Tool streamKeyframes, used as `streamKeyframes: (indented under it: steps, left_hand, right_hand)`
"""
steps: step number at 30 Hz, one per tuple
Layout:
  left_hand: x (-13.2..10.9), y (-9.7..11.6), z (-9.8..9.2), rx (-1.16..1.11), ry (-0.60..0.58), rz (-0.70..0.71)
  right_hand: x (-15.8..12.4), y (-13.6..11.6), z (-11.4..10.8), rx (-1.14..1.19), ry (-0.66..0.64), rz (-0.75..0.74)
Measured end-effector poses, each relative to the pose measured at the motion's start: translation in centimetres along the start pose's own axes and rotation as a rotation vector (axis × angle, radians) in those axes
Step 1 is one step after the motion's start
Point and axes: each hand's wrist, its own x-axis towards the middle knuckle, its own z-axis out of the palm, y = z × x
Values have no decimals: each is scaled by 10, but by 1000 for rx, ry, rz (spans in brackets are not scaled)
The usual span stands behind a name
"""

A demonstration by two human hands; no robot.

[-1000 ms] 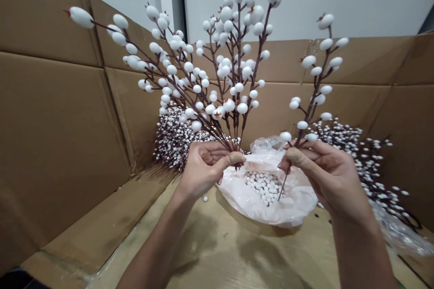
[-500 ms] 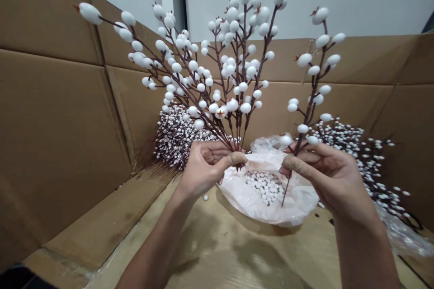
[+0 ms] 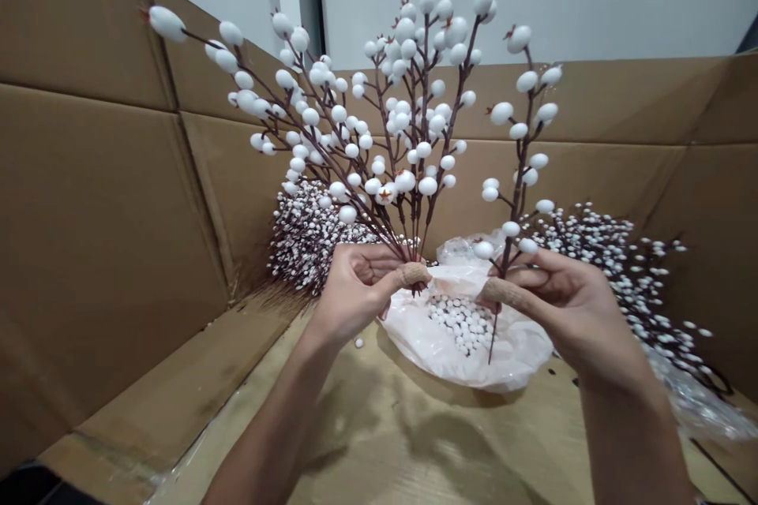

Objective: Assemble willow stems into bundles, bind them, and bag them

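Observation:
My left hand [image 3: 370,284] pinches the bottom ends of several artificial berry stems [image 3: 384,146], which fan out upward with white berries on brown twigs. In my right hand [image 3: 550,296] is a single berry stem [image 3: 519,166], held near its lower end, its bare tip pointing down. This stem stands upright to the right of the bunch, apart from it. Both thumbs have tan wrapping on them. Below and behind the hands, a white plastic bag [image 3: 414,339] lies open with many loose white berries [image 3: 465,323] in it.
Cardboard walls [image 3: 106,237] surround the wooden tabletop [image 3: 379,442]. A dense pile of berry stems [image 3: 308,233] lies at the back left, another heap [image 3: 628,268] at the right beside clear plastic wrap [image 3: 699,402]. One loose berry [image 3: 358,343] rests on the table.
My right hand and its single stem have moved left, closer to the bunch, and the stem's top sits slightly lower. My left hand stays almost still with its bunch.

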Motion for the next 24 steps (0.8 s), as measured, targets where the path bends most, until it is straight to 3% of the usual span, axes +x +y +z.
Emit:
streamKeyframes:
  steps: [6,14,24]
  left_hand:
    - [2,-11,2,4,-172,-51]
    - [3,-23,20,-215,-422,-170]
    - [2,-25,26,-310,-453,-228]
  right_hand:
    - [0,-4,7,241,128,-106]
    - [1,-3,19,318,124,-150]
    - [6,8,24,328,174,-134]
